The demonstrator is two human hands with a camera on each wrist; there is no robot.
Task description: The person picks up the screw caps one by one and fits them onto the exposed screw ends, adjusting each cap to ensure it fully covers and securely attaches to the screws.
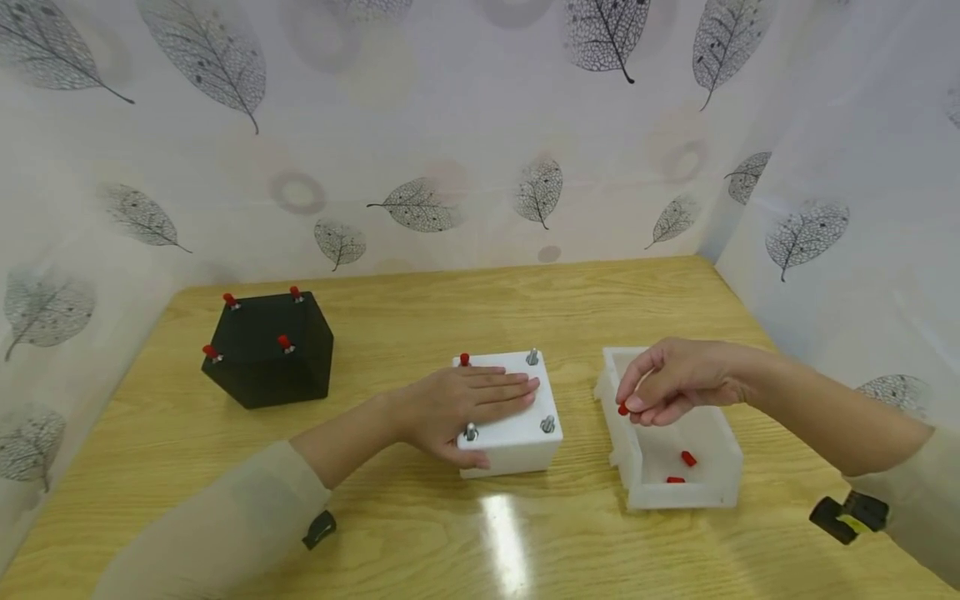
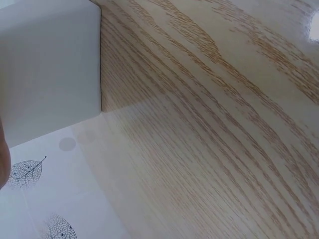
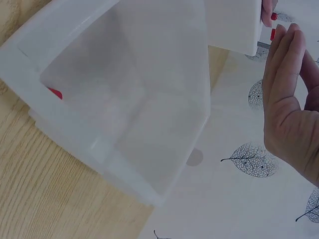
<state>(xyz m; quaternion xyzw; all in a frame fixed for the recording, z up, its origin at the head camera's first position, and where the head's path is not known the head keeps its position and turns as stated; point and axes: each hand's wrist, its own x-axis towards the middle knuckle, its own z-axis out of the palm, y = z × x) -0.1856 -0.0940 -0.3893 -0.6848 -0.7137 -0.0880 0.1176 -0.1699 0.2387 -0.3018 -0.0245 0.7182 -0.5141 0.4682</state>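
My left hand (image 1: 461, 404) lies with straight fingers across the top of a white box (image 1: 517, 454), its thumb low against the near side. At the box's back left corner, a bolt wears a red cap (image 1: 465, 359); bare metal bolts (image 1: 532, 357) stand at the other corners. Over a white translucent bin (image 1: 637, 492), my right hand (image 1: 667, 383) pinches a small red cap (image 1: 622, 409) between thumb and fingers. Inside the bin lie loose red caps (image 1: 688, 458). In the left wrist view only a sliver of the hand shows beside the box (image 2: 55, 64).
A black box (image 1: 262, 333) with red caps on its corner bolts stands at the back left of the wooden table (image 1: 405, 533). Leaf-patterned cloth (image 1: 465, 125) hangs behind the table and along both sides.
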